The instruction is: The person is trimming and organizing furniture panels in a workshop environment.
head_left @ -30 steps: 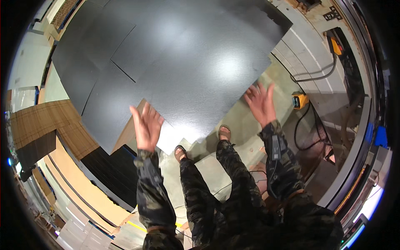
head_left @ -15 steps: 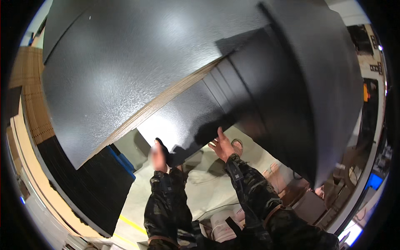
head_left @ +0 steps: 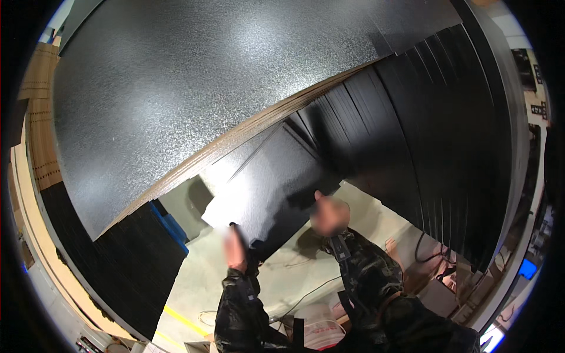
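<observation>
A glossy black sheet (head_left: 268,176) slants down between the stacks, its near end between my hands. My left hand (head_left: 234,248) grips its near left corner, fingers partly blurred. At the near right edge, my right hand (head_left: 329,216) is closed on the same sheet with its thumb uppermost; blur covers most of its fingers. Above and beyond them rises a large stack of black sheets (head_left: 194,94) with brown layered edges. To the right of the held sheet is another tall black stack (head_left: 435,129), with lines between its layers.
A lower black stack (head_left: 123,265) stands at the left, with blue tape (head_left: 169,226) by its edge. A white bucket (head_left: 321,334) sits on the pale floor (head_left: 300,276) close to me, near a thin cable. Brown corrugated board (head_left: 42,117) is at the far left.
Both hands have come slightly toward me and to the right, and the black sheet has come nearer with them. The view has shifted, showing more of the right stack.
</observation>
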The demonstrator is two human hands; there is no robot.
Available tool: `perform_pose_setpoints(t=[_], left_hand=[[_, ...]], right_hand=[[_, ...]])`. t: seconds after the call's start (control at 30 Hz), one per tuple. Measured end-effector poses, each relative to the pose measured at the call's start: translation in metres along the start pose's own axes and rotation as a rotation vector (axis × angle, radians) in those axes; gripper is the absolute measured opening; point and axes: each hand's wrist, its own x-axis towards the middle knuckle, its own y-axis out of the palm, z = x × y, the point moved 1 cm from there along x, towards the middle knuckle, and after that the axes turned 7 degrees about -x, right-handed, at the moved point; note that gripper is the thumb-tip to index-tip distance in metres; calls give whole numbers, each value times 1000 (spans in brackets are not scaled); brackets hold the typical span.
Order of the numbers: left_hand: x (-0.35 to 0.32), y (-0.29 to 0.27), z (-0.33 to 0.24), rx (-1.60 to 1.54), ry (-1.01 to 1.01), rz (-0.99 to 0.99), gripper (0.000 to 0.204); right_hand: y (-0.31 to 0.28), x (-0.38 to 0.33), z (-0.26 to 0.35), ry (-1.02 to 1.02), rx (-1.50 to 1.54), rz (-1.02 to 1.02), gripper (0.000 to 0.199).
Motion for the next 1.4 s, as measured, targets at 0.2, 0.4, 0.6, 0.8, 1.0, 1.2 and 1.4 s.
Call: perform_pose_setpoints(t=[0.2,0.4,0.6,0.8,1.0,1.2,1.4], left_hand=[[58,-4,-44,-302,124,156,72],[-4,-14,-76,-117,120,6,57],[-142,-183,-110,-30,318,-33,64],[-322,-149,-250,244,513,-17,45],[-358,-10,-334,-151,368,191,62],[-366,209,-412,-18,300,484,64],[-299,269,-404,147,404,391,84]], right_hand=[[-2,5,-12,-37,21,39,52],[-8,-53,-24,193,-148,-201,59],[50,-235,-12,186,-333,143,81],[139,-425,208,289,-697,286,107],[145,-444,327,-192,-351,134,68],[72,-353,428,-314,-285,-162,67],[51,-287,467,-244,-266,-143,57]])
